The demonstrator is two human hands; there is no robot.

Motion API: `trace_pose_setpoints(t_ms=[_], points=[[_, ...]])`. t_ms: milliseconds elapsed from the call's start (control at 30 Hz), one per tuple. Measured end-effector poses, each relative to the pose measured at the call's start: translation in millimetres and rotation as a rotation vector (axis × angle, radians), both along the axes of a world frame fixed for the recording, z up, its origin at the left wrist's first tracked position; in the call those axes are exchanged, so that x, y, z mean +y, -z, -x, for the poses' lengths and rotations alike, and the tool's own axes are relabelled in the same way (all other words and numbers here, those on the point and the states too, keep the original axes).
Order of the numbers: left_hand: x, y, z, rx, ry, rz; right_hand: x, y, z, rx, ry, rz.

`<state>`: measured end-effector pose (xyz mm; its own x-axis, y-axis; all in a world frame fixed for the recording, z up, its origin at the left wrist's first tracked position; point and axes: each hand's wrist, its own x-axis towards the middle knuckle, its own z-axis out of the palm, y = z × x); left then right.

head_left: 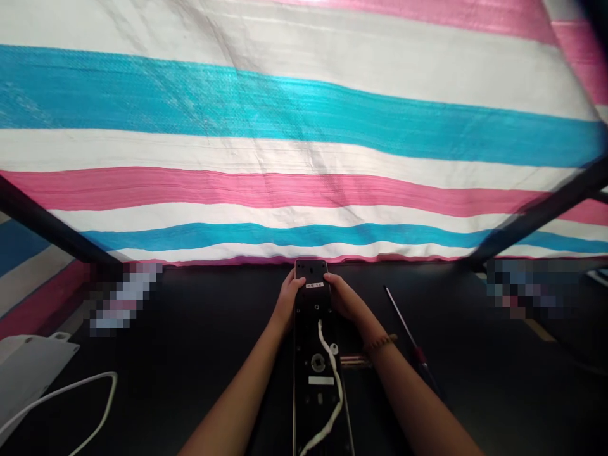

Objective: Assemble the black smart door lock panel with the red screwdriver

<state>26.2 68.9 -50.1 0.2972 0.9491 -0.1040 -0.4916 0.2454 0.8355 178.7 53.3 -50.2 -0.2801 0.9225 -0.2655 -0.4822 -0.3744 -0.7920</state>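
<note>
A long black panel [314, 329] lies lengthways on the dark table, its far end near the striped sheet. A white sleeved cable [332, 373] runs along its back, beside a round fitting and a white label. My left hand [288, 297] grips the panel's far left edge with curled fingers. My right hand [342, 297] grips the far right edge the same way; a beaded bracelet [380, 342] sits on that wrist.
A screwdriver [408, 332] with a thin shaft lies on the table right of my right arm. A white box [28, 367] and a white cord [85, 396] lie at the lower left. A pink, white and blue striped sheet [304, 158] hangs behind, framed by dark bars.
</note>
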Motion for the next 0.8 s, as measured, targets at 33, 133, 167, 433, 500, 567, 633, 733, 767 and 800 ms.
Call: trace_pose_setpoints(t_ms=[33,133,167,433,500,567,633,733,767,800], points=[[-1,-1.2,0,0.004,-0.005,-0.008,0,0.1,0,-0.005,0.007,-0.002],[-2,-3.6,0,0.008,-0.02,-0.02,-1,1.1,0,-0.013,0.014,0.004],[-2,-3.7,0,0.007,-0.018,-0.022,-2,1.6,0,-0.015,0.013,0.009],[-1,5.3,1,-0.005,0.007,-0.035,-5,-2.2,2,-0.025,0.036,0.045],[-2,5.1,0,-0.01,0.008,-0.032,-5,-3.3,2,-0.028,0.04,0.045],[-3,2.9,0,-0.019,0.008,-0.02,-5,-1.9,2,-0.026,0.044,0.038],[-3,0.0,0,-0.023,0.0,0.006,-4,2.0,2,-0.024,0.045,0.027],[-3,-2.4,1,-0.008,-0.003,0.032,-2,8.9,1,-0.015,0.05,-0.001],[-3,-2.5,1,-0.006,0.001,0.032,-2,10.4,1,-0.01,0.05,-0.009],[-3,-2.3,2,-0.008,0.005,0.031,-1,11.1,1,-0.006,0.053,-0.015]])
